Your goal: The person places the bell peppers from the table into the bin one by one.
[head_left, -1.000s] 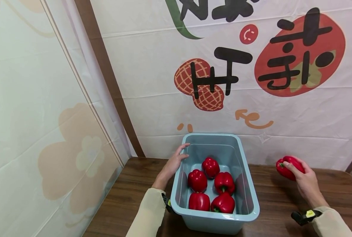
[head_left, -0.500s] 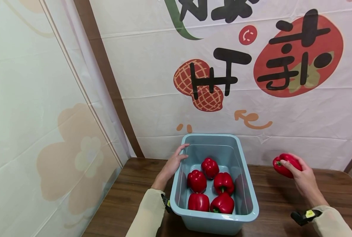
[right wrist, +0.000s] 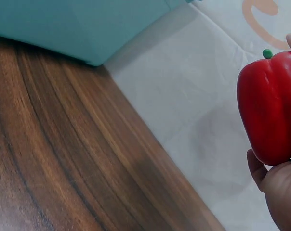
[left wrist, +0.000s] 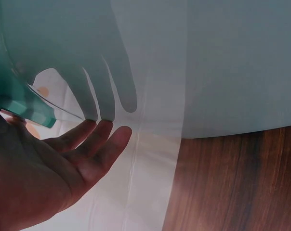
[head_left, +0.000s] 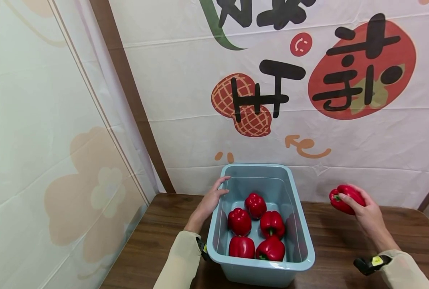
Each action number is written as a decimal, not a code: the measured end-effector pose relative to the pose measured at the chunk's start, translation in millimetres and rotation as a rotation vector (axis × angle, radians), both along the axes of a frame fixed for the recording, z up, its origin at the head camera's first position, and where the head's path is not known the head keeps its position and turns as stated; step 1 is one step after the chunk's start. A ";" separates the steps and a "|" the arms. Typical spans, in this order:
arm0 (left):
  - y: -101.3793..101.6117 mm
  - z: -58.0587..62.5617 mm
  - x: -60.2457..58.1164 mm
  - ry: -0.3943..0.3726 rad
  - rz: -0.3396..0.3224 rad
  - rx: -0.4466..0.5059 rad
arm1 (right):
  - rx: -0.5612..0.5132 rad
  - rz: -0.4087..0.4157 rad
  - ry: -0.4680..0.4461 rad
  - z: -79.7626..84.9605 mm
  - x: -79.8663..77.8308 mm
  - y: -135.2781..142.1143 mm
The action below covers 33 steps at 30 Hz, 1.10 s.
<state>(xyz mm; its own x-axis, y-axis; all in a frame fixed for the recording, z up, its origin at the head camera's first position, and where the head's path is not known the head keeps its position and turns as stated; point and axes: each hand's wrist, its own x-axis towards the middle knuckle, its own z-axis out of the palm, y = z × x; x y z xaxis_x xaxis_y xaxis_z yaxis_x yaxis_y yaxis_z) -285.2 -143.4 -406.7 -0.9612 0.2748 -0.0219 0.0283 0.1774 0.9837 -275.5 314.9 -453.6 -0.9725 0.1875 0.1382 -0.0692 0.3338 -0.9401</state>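
A light-blue plastic bin (head_left: 258,272) stands on the wooden table with several red bell peppers (head_left: 272,224) inside. My left hand (head_left: 208,202) holds its left rim, two digits reaching over the edge. In the left wrist view, other fingers (left wrist: 104,144) touch the bin's outer wall (left wrist: 242,67), which mirrors them. Off to the right, my right hand (head_left: 371,216) grips another red bell pepper (head_left: 348,198) above the table, thumb along its near side. Its green stem (right wrist: 267,54) shows in the right wrist view, where part of that hand is cut off.
The brown wooden table (head_left: 330,237) runs beneath the bin and both arms. A white printed cloth (head_left: 185,140) hangs close behind it, and another pale cloth (head_left: 73,120) closes off the left side.
My right hand has moved slightly left and up with the bell pepper in its grip. The left hand stays at the bin's rim, and the peppers inside have not moved.
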 end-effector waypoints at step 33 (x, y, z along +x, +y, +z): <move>-0.8 -0.7 -0.7 0.006 -0.005 0.002 | 0.080 0.116 0.123 29.4 5.1 -21.1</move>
